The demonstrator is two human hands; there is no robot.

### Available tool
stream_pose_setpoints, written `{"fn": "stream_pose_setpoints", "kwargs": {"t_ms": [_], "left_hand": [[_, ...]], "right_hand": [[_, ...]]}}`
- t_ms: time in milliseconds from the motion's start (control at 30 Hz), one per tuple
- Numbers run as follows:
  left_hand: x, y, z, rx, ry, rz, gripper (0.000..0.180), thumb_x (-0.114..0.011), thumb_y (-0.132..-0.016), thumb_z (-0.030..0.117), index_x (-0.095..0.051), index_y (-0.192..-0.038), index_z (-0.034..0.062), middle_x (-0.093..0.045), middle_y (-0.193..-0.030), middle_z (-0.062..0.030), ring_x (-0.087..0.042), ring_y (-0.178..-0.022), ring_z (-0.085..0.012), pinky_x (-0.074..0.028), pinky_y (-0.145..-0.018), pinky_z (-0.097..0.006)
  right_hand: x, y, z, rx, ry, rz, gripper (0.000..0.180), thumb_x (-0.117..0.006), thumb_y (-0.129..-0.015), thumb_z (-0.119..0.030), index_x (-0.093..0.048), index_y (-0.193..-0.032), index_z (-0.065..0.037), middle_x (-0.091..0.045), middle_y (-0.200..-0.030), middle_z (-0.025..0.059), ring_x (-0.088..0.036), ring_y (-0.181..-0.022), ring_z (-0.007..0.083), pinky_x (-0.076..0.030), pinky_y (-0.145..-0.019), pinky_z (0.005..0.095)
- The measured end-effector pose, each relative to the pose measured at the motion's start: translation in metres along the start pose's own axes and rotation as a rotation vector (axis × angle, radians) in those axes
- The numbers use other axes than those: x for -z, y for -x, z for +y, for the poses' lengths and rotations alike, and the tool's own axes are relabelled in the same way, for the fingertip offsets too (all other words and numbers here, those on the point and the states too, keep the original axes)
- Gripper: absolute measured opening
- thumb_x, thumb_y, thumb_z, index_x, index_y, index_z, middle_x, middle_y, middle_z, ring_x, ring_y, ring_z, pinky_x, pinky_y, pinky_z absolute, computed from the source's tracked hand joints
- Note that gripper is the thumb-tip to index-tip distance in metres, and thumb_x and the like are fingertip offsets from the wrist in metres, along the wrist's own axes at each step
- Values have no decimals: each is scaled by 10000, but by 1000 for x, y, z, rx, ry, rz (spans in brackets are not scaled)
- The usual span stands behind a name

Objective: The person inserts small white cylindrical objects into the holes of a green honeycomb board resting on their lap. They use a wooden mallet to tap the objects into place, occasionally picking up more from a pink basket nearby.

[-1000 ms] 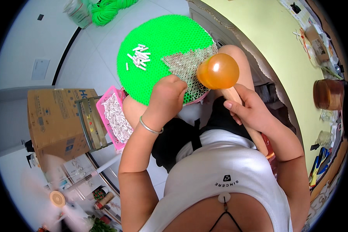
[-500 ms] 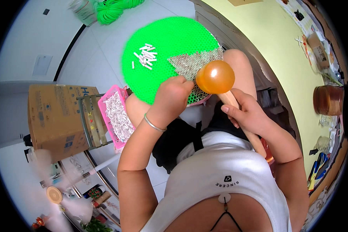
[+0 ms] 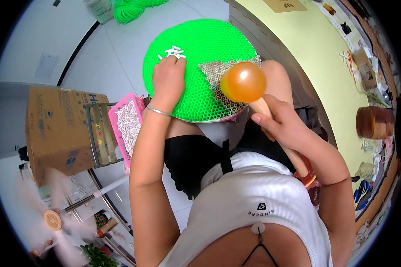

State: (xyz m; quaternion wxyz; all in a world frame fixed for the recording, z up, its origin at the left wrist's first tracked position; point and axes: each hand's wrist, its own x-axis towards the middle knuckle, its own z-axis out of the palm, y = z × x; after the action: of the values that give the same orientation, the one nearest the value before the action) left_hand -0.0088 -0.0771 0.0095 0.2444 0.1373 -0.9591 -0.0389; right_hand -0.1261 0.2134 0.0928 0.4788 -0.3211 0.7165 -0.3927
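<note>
A bright green round honeycomb-like mat [image 3: 205,40] rests across my knees. Whitish-grey tube ends [image 3: 214,71] fill a patch of its holes on the right side. My left hand [image 3: 169,80] reaches over the mat's left part, fingers curled down at a small pile of short white tubes [image 3: 176,52]; its fingertips are hidden, so I cannot see what they hold. My right hand [image 3: 278,118] is wrapped round the pale wooden handle of a mallet [image 3: 244,82]. The mallet's rounded amber head hangs above the tube-filled patch.
A pink basket [image 3: 116,129] full of white tubes stands left of my leg, by a folding stool [image 3: 93,133] and a cardboard box [image 3: 53,129]. A fan [image 3: 53,220] spins at lower left. At right runs a pale yellow tabletop [image 3: 329,84] with a brown jar [image 3: 375,122].
My left hand has moved left and away from me, from beside the tube-filled patch to the loose pile. The mallet has shifted slightly left and stays in my right hand.
</note>
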Motion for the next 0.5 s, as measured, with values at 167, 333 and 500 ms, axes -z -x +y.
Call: {"fn": "stream_pose_setpoints", "kwargs": {"t_ms": [167,333,500], "left_hand": [[29,32,58,314,829,-30,96,-724,-822,21,-685,-909,11,-674,-872,-114,-647,-741,-227,-521,-679,-328],[10,58,86,238,766,34,103,-733,-819,17,-687,-911,13,-672,-833,-103,-641,-707,-200,-507,-654,-306],[-1,63,91,199,632,75,107,-722,-823,6,-679,-921,17,-663,-830,-112,-635,-696,-219,-502,-641,-313]], "right_hand": [[-1,15,7,28,-147,104,349,-609,-999,-209,-527,-1258,9,-534,-723,8,-500,-542,82,-434,-506,239],[-3,10,15,-45,-188,81,336,-623,-994,-218,-532,-1229,5,-526,-719,8,-499,-544,82,-438,-504,241],[-3,13,21,-39,-197,72,324,-630,-994,-223,-536,-1198,10,-530,-719,10,-501,-541,79,-436,-496,241]]}}
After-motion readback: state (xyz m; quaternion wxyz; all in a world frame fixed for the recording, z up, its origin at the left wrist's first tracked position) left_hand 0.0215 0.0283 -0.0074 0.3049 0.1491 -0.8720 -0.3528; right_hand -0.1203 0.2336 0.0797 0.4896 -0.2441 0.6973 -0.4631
